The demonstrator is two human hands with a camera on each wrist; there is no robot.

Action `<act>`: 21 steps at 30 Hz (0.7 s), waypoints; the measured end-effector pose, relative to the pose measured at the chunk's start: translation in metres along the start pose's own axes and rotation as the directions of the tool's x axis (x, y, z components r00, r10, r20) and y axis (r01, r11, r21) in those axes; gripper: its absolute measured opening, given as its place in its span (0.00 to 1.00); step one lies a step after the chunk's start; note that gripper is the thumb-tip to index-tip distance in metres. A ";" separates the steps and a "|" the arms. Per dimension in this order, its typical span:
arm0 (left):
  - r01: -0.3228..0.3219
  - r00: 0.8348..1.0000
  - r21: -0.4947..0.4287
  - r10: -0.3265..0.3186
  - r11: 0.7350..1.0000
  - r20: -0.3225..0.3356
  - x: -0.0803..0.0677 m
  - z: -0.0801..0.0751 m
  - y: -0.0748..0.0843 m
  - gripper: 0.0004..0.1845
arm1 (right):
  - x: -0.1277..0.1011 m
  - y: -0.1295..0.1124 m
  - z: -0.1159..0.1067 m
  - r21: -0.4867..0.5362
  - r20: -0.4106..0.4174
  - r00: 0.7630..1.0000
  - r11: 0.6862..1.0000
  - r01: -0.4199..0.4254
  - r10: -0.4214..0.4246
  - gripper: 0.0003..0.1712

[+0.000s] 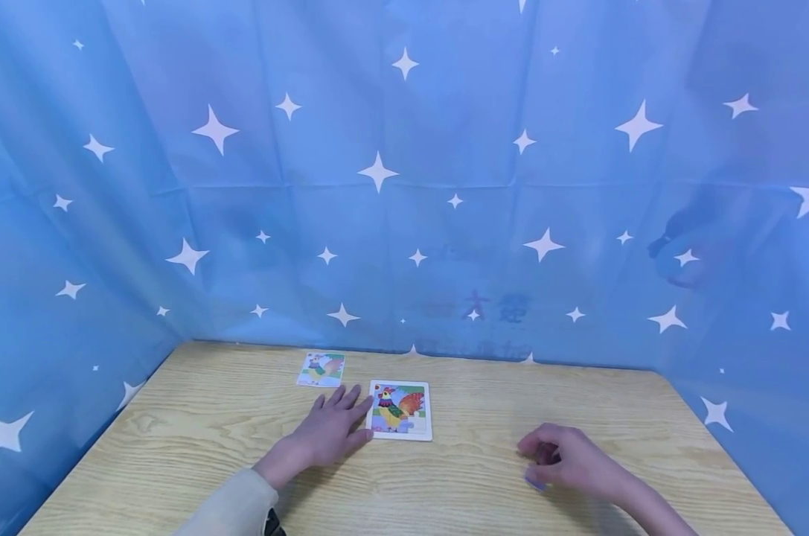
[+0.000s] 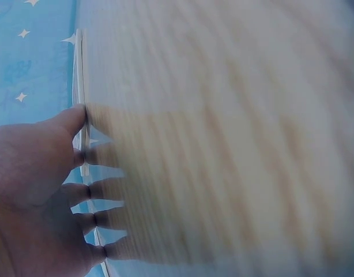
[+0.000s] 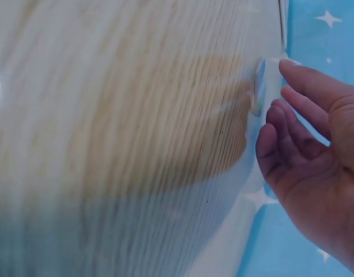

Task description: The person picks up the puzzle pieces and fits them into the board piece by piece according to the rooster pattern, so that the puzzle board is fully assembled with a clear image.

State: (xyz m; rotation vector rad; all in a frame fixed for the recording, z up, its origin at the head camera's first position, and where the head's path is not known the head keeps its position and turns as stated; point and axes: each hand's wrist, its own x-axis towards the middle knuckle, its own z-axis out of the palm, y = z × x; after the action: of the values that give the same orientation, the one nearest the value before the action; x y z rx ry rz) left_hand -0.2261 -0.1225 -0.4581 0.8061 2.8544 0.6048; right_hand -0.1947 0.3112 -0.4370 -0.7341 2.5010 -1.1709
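The left hand (image 1: 330, 432) lies flat on the wooden table (image 1: 176, 447), fingers spread, fingertips touching the rooster puzzle board (image 1: 400, 409) at its 9 o'clock edge. The right hand (image 1: 571, 461), loosely curled, hovers over a small puzzle piece (image 1: 535, 482). A reference card (image 1: 321, 369) sits at 11 o'clock.

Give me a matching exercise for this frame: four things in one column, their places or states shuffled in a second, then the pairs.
1 left hand
2 right hand
3 rooster puzzle board
4 picture card

A at the table's far edge, near the backdrop
B fingers curled over a small piece
C flat, fingers straight, at the board's left edge
D mid-table, white frame

Pairs: 1-C, 2-B, 3-D, 4-A
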 end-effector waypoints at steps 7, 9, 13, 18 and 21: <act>0.014 1.000 -0.002 -0.014 1.000 0.006 0.000 -0.001 0.001 0.33 | -0.009 0.004 -0.003 -0.015 -0.017 1.000 1.000 -0.021 0.021 0.20; 0.007 1.000 0.006 -0.007 1.000 0.001 0.000 0.000 0.000 0.34 | -0.010 0.007 -0.003 -0.029 -0.026 1.000 0.999 -0.016 0.015 0.21; -0.004 1.000 0.005 0.004 1.000 -0.003 0.001 0.001 -0.002 0.34 | -0.012 0.010 -0.001 -0.042 -0.043 0.999 0.999 -0.026 0.024 0.21; -0.004 1.000 0.000 0.004 1.000 -0.005 0.001 0.002 -0.003 0.34 | -0.014 0.012 -0.001 -0.044 -0.060 0.997 0.997 -0.056 0.053 0.22; 0.004 1.000 0.002 -0.004 1.000 -0.004 0.002 0.004 -0.004 0.33 | -0.015 0.012 -0.002 -0.042 -0.071 0.994 0.995 -0.087 0.084 0.22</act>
State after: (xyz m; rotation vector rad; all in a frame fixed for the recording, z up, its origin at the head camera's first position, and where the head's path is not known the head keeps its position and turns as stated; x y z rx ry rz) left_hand -0.2284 -0.1233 -0.4628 0.8001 2.8604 0.6043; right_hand -0.1874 0.3271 -0.4450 -0.6007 2.5955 -1.1325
